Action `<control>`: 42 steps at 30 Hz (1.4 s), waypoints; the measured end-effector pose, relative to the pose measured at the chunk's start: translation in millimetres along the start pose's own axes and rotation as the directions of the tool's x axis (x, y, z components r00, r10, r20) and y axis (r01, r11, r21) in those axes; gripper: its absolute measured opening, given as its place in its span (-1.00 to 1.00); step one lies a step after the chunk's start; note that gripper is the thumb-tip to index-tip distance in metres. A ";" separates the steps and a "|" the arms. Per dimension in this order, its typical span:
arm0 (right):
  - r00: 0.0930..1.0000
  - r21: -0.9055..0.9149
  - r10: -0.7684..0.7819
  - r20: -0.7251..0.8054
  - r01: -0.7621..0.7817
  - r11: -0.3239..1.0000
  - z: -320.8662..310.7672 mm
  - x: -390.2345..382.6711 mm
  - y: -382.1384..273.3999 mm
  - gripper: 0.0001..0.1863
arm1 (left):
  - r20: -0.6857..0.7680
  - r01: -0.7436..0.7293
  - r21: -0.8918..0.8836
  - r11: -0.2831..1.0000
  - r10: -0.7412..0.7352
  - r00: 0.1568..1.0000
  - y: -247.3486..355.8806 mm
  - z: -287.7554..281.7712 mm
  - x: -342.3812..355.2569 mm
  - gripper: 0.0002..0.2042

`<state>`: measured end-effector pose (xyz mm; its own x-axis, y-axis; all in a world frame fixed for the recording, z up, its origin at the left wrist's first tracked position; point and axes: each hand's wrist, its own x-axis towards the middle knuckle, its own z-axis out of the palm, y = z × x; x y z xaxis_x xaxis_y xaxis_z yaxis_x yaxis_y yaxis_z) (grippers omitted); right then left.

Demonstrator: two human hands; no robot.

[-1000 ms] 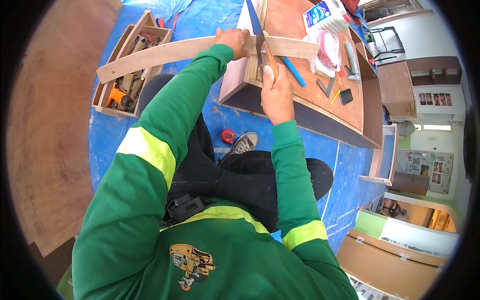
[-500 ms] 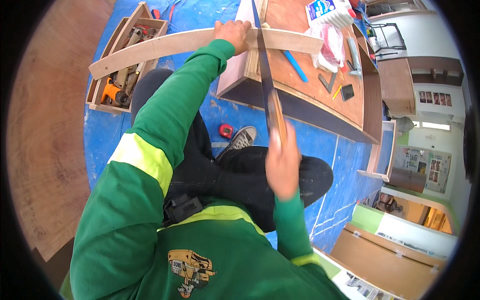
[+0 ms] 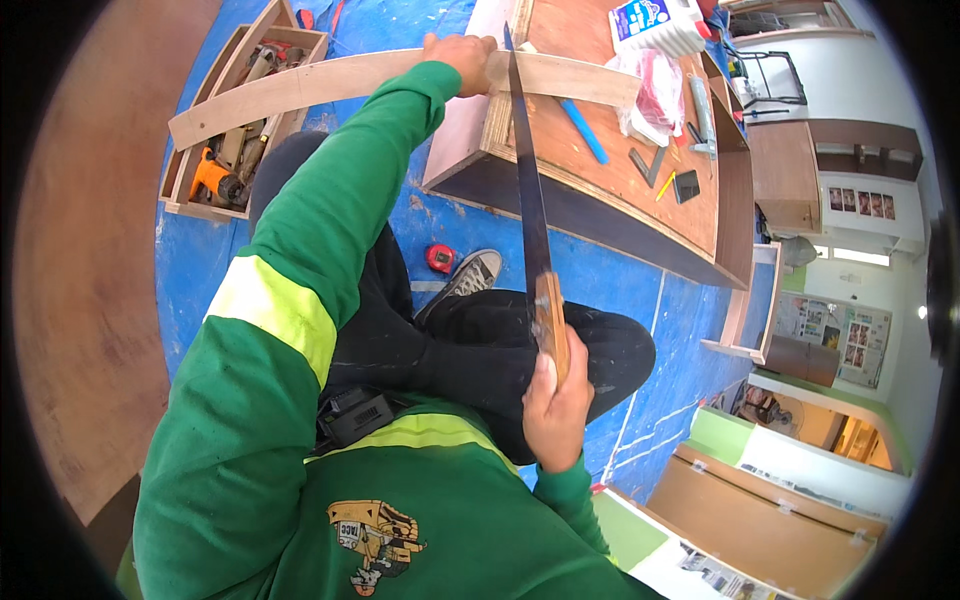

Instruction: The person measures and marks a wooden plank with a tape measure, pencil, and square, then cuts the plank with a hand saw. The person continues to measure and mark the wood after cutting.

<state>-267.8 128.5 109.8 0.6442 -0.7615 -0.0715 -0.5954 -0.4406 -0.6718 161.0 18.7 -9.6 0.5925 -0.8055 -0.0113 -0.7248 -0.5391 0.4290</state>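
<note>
My left hand [image 3: 462,64] grips the curved plywood strip [image 3: 300,86], which lies across the corner of a wooden box [image 3: 610,190] with a plywood top. My right hand [image 3: 556,408] is closed round the wooden handle [image 3: 550,310] of a handsaw. Its long blade [image 3: 530,180] crosses the strip just right of my left fingers. On the box top are a blue bar [image 3: 582,130], a pink-and-white plastic bag [image 3: 655,95], a square [image 3: 650,168], a yellow pencil [image 3: 665,187] and a white jug [image 3: 655,28].
A wooden toolbox [image 3: 200,209] with an orange drill [image 3: 215,178] stands left. A red tape measure [image 3: 438,257] lies by my shoe on the blue tarp [image 3: 440,215]. A large plywood panel [image 3: 90,300] is at far left; wooden drawers and cardboard [image 3: 750,500] are at right.
My right hand and the saw handle have moved down toward my body, drawing the blade back across the strip. My left hand still holds the strip.
</note>
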 end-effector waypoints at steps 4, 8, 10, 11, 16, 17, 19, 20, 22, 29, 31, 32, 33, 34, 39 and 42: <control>0.984 -0.028 -0.170 -0.046 0.169 0.985 13.3 40.9 -3.5 -0.56 | -0.004 0.014 0.020 1.000 -0.014 1.000 0.7 -5.9 -0.3 -0.28; 0.944 -0.016 -0.311 -0.108 0.312 0.950 72.1 202.2 -19.0 -0.64 | -0.023 0.010 0.014 1.000 -0.010 1.000 1.0 -4.1 0.8 -0.29; 0.898 -0.018 -0.404 -0.174 0.407 0.913 81.7 227.8 -20.2 -0.65 | -0.043 0.004 0.022 1.000 -0.003 0.999 2.7 -1.9 -1.8 -0.29; 0.883 -0.008 -0.430 -0.188 0.437 0.900 81.6 230.5 -20.7 -0.65 | -0.060 -0.002 0.023 1.000 0.003 0.998 3.3 -0.3 -1.8 -0.29; 0.968 0.043 -0.242 -0.069 0.246 0.968 45.5 105.8 -17.4 -0.58 | -0.034 0.015 -0.009 1.000 -0.015 0.999 -7.0 1.4 -3.0 -0.29; 0.990 -0.031 -0.139 -0.029 0.138 0.990 30.5 67.7 -9.3 -0.55 | -0.049 0.005 -0.013 1.000 -0.006 0.999 -7.0 3.9 -4.8 -0.29; 1.000 -0.003 -0.008 -0.008 0.007 1.000 5.2 11.3 -5.2 -0.55 | -0.081 -0.014 -0.006 1.000 0.014 0.997 -0.5 5.4 -4.5 -0.31; 0.999 0.008 0.033 0.007 -0.034 0.999 -3.3 -3.4 -7.6 -0.55 | -0.091 -0.013 0.010 1.000 0.014 0.996 2.4 6.1 -7.7 -0.32; 1.000 0.002 0.027 0.016 -0.027 1.000 -10.3 -1.7 -19.1 -0.55 | -0.090 -0.009 0.029 1.000 0.011 0.996 5.5 6.7 -11.8 -0.34; 0.891 -0.016 -0.427 -0.155 0.430 0.903 68.2 208.2 -22.8 -0.66 | -0.220 -0.020 0.039 0.999 0.028 0.975 6.7 13.3 -12.5 -0.36; 0.899 -0.018 -0.414 -0.144 0.415 0.909 67.9 216.4 -31.4 -0.66 | -0.218 -0.004 0.039 0.999 0.012 0.976 4.9 12.7 -13.1 -0.38; 0.906 -0.021 -0.402 -0.136 0.403 0.915 65.7 214.4 -36.5 -0.66 | -0.196 0.010 0.036 0.999 -0.003 0.981 4.1 10.3 -11.4 -0.38; 0.948 -0.012 -0.312 -0.057 0.312 0.950 57.5 198.8 -37.8 -0.65 | -0.174 0.025 0.034 0.999 -0.019 0.985 2.8 9.5 -11.1 -0.39; 0.974 -0.013 -0.224 0.030 0.224 0.974 46.8 169.4 -41.0 -0.63 | -0.175 0.020 0.029 0.999 -0.015 0.985 -2.5 9.7 -13.8 -0.39; 0.998 0.039 0.062 0.028 -0.063 0.997 -23.4 -7.2 -16.6 -0.57 | -0.159 -0.009 0.001 1.000 0.009 0.987 7.0 9.3 -13.1 -0.39; 1.000 0.010 -0.021 0.020 0.021 1.000 -24.8 6.3 -19.8 -0.58 | -0.186 0.002 0.006 1.000 -0.001 0.982 7.8 10.9 -19.4 -0.42</control>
<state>-263.8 120.7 141.0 0.6660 -0.7424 -0.0722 -0.5771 -0.4516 -0.6804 140.0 27.4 -15.8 0.6484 -0.7449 0.1568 -0.7256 -0.5425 0.4233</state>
